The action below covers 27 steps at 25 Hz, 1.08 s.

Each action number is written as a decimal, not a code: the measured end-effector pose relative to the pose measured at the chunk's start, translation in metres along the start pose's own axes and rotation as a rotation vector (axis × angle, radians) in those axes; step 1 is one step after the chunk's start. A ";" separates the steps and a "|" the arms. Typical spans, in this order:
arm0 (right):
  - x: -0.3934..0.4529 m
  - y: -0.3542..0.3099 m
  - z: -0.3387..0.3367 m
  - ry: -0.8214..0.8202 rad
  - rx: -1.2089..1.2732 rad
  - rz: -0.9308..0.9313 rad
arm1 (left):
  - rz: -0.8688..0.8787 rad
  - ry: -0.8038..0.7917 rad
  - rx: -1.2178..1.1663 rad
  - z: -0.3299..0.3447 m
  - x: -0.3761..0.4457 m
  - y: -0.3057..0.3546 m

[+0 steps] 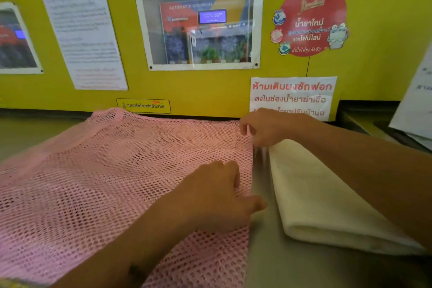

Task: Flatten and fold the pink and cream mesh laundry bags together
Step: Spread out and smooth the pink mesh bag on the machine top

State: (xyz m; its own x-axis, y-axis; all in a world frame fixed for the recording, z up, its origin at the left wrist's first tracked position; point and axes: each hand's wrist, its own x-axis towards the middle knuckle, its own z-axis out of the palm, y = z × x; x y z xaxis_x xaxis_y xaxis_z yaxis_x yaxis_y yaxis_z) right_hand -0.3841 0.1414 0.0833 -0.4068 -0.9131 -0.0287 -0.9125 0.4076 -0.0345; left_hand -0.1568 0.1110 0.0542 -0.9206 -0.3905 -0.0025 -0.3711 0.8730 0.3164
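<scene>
Grey counter [268, 264] below yellow wall [210, 86]; left hand [217, 196] presses pink bag [105, 170], right hand [264, 128] grip unclear.

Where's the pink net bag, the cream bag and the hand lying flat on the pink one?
pink net bag [105, 170]: head view, middle of the spread mesh.
cream bag [311, 199]: head view, top of the folded cloth.
left hand [215, 196]: head view, back of the hand.
</scene>
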 end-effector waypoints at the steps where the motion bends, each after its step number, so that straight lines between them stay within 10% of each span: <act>1: 0.000 0.000 -0.001 0.004 0.004 0.005 | -0.003 -0.006 0.064 0.003 -0.001 0.001; 18: 0.017 -0.029 0.024 0.068 -0.199 -0.102 | 0.258 0.212 -0.235 -0.023 -0.003 -0.052; 27: 0.032 -0.025 0.016 0.210 -0.204 -0.147 | -0.004 0.126 -0.048 -0.025 -0.032 -0.058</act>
State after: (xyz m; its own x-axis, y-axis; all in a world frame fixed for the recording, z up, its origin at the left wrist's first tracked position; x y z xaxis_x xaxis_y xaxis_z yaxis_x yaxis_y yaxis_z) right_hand -0.3740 0.1021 0.0673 -0.2504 -0.9533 0.1692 -0.9435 0.2794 0.1782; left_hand -0.1033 0.0657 0.0598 -0.8957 -0.4298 0.1142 -0.3655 0.8577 0.3615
